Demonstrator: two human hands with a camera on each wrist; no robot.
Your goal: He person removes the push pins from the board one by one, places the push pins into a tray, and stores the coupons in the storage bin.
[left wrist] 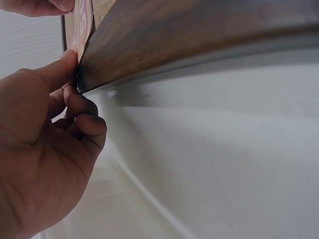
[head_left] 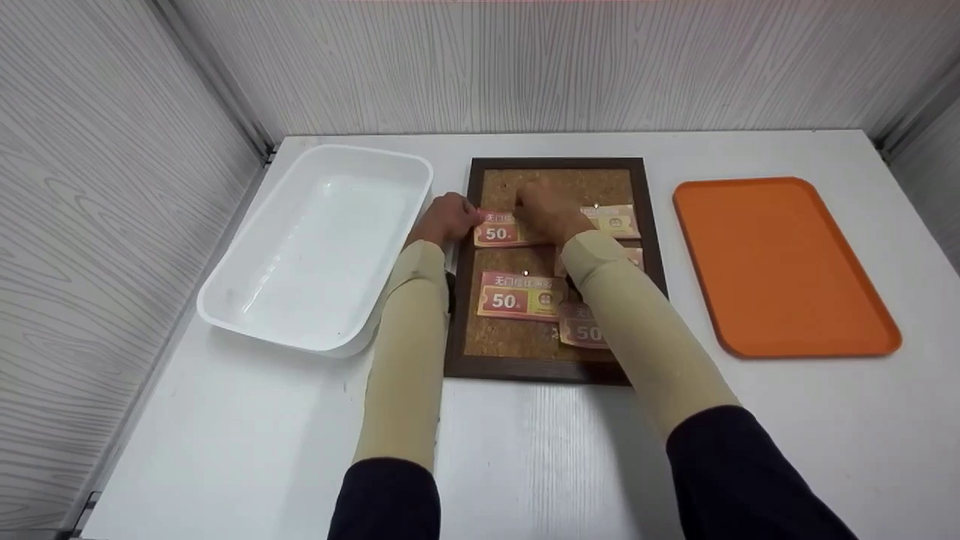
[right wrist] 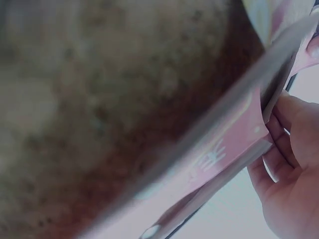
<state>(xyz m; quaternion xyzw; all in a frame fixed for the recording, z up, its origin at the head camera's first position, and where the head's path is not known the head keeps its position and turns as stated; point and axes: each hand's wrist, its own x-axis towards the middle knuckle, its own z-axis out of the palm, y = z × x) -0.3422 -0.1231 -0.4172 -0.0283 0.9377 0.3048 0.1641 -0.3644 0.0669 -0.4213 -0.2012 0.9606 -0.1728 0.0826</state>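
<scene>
A pink and yellow paper coupon marked 50 lies at the upper left of a cork board in a dark wooden frame. My left hand pinches its left end, the thumb on the paper and the other fingers curled by the frame's edge in the left wrist view. My right hand, blurred, bends over the coupon's upper middle. Its fingertips are close together; whether they hold anything is hidden. Several more coupons are on the board, among them one at the middle left with a small pin at its top.
A deep white plastic basin stands left of the board, close to my left forearm. On the right lies a flat orange tray. Pale wood-grain panels enclose the white table at the back and sides.
</scene>
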